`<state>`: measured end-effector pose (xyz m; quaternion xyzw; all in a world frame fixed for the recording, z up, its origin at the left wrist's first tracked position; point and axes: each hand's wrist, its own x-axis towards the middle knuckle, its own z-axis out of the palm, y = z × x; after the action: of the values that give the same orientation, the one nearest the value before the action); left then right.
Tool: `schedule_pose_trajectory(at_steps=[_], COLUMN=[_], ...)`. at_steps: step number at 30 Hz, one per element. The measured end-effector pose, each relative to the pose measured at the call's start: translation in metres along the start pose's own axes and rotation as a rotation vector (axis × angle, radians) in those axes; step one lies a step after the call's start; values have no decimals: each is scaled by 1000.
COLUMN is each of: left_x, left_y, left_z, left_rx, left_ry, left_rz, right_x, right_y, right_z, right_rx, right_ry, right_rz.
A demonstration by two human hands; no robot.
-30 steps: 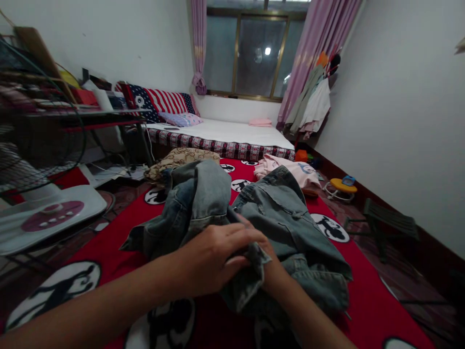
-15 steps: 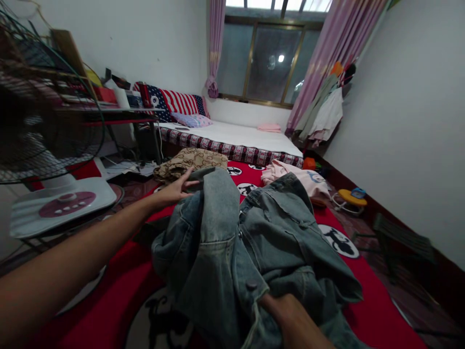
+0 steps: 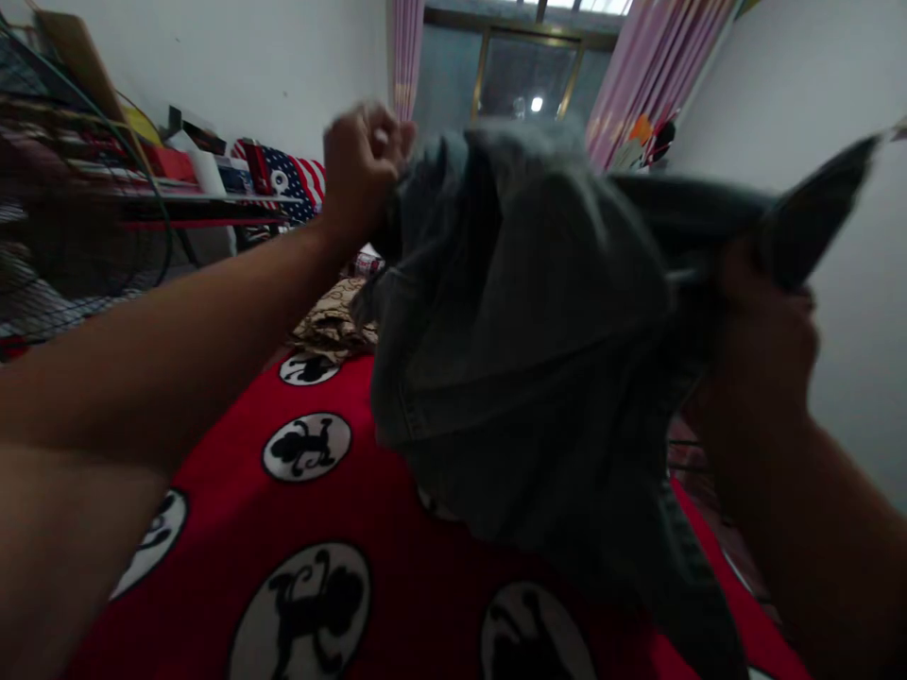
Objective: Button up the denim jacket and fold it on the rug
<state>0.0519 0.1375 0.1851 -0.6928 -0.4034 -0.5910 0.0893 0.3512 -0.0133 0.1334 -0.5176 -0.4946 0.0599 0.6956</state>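
Observation:
A blue denim jacket (image 3: 510, 359) hangs in the air between my two hands, blurred by motion. At its upper left, my left hand (image 3: 368, 156) is closed on the cloth. My right hand (image 3: 765, 340) grips the jacket's other side, and a flap of denim sticks out past it to the upper right. Below lies a red cover (image 3: 340, 510) printed with black monkey figures in white ovals. The jacket's lower part hangs close over this cover; whether it touches cannot be told.
A folded brown patterned cloth (image 3: 333, 321) lies at the far left of the red cover. To the left stand a fan (image 3: 71, 246), blurred, and a cluttered desk (image 3: 227, 198). Behind are a window (image 3: 528, 76) and purple curtains (image 3: 652, 66); a white wall (image 3: 794, 85) closes the right side.
Both hands have raised the denim jacket off the red cover into the air. My left hand, with fingers spread before, is now closed on it. The right hand moved up and right.

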Motion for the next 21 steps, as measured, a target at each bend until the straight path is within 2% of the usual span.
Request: schedule_pose_trajectory(at_steps=[1, 2, 3, 4, 5, 6, 9, 11, 13, 15, 16, 19, 20, 21], left_x=[18, 27, 27, 16, -4, -32, -141, -204, -236, -234, -223, -182, -172, -166], left_y=[4, 6, 6, 2, -3, -11, -36, -47, -48, -43, -37, -16, -7, 1], left_z=[-4, -7, -8, -9, -8, -7, -5, -8, -15, -22, -23, -16, -10, -3], left_rx=[27, 56, 93, 133, 171, 183, 188, 158, 151, 154, 140, 41, 2, -34], left_ry=[146, 201, 205, 135, 1, -196, -857, -1067, -1237, -1241, -1163, -821, -755, -742], left_rz=[37, 71, 91, 113, 131, 159, 247, 288, 316, 309, 294, 274, 294, 342], right_x=[9, 12, 10, 4, -7, -21, -68, -95, -111, -116, -116, -113, -113, -114], right_y=[-11, -16, -14, -5, 10, 29, 94, 123, 134, 129, 125, 112, 109, 108], right_z=[-1, -3, -6, -11, -19, -27, -60, -80, -95, -100, -99, -90, -86, -82], right_rx=[42, 59, 72, 46, -4, -41, -213, -328, -346, -335, -333, -351, -362, -373], right_ry=[61, 104, 114, 59, -27, -138, -441, -671, -774, -808, -823, -876, -886, -889], right_rz=[-41, -41, -18, 31, 109, 187, 329, 437, 475, 452, 431, 353, 329, 310])
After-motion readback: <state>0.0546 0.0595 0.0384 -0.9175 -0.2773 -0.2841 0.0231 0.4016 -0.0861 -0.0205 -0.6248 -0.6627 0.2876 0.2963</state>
